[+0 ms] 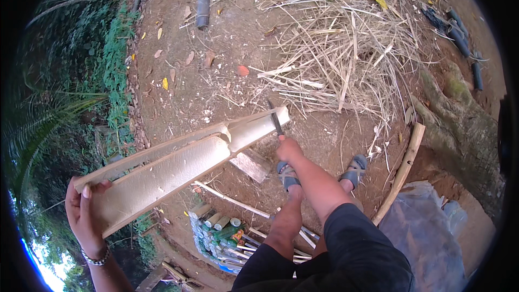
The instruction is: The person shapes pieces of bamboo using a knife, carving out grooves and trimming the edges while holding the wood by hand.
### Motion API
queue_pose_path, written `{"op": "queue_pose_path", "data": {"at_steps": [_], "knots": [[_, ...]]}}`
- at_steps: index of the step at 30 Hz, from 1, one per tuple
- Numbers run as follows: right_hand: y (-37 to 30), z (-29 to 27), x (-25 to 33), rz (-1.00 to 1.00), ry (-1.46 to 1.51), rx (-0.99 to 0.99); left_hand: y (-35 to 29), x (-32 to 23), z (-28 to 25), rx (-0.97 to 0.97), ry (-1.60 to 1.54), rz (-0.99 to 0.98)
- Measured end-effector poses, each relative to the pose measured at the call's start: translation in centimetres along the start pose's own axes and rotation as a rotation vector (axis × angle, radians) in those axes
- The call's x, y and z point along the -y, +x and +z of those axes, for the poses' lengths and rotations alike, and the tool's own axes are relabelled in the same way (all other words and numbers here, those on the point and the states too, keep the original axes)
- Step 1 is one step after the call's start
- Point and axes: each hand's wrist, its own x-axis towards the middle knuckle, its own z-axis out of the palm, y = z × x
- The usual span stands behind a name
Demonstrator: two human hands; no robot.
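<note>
A long, split bamboo piece [167, 170], pale and hollow inside, slants across in front of me with its right end farther away. My left hand [84, 211] is closed around its near left end, thumb over the edge. A narrower strip runs along the far side, with a gap between it and the trough, and a node ridge crosses toward the right end. In my right hand [290, 150] is a knife [276, 121], its dark blade lying against the bamboo's right end. My fingers cover most of its handle.
A wooden block [251, 165] lies on the ground beneath the bamboo. Beyond is a heap of bamboo shavings [346, 59]. A dark pipe-like pole [203, 0] lies at the top. Plastic bottles [216, 232] and a pole [400, 173] flank my legs; tree roots [459, 108] rise at right.
</note>
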Motion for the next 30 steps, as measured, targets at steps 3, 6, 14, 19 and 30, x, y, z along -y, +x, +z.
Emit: {"op": "queue_pose_path", "data": {"at_steps": [3,6,14,19,30], "knots": [[-0.5,0.2,0.0,0.007,0.071,-0.037,-0.1,-0.3,0.2,0.023,-0.023,0.016],[-1.8,-0.9,-0.5,0.004,0.09,-0.004,-0.2,-1.3,0.7,0.041,0.015,-0.031],[-0.9,-1.6,-1.4,0.02,0.055,-0.011,0.6,-1.0,0.2,0.026,0.09,0.083],[-1.4,-4.1,-0.2,-0.006,0.003,0.048,1.0,-0.7,0.0,0.043,0.129,0.131],[-3.6,-6.6,1.7,-0.101,-0.079,0.137,0.1,-0.2,-0.3,-0.011,0.182,0.257]]}}
